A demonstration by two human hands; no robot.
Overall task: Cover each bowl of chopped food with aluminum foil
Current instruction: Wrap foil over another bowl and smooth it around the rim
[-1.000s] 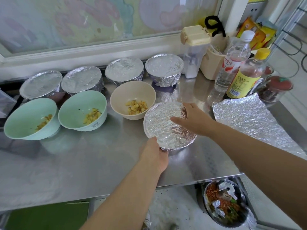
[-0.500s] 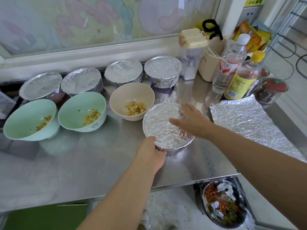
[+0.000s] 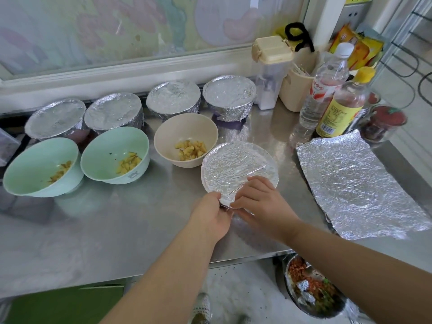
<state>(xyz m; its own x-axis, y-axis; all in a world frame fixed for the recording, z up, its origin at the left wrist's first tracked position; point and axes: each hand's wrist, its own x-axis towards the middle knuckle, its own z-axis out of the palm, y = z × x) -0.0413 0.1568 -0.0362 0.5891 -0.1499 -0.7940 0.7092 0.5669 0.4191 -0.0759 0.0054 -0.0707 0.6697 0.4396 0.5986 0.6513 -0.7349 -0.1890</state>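
Left hand (image 3: 211, 216) and right hand (image 3: 259, 203) are both curled and pinched onto the near rim of the round, silver foil-covered bowl (image 3: 233, 164).

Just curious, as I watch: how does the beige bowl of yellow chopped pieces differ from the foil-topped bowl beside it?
The beige round bowl is open, with its yellow chopped food showing. The foil-covered bowl is sealed across its top, hiding what is inside. Nothing touches the beige round bowl, while the left hand and the right hand hold the foil-covered bowl at its near rim. Both bowls stand side by side on the steel counter.
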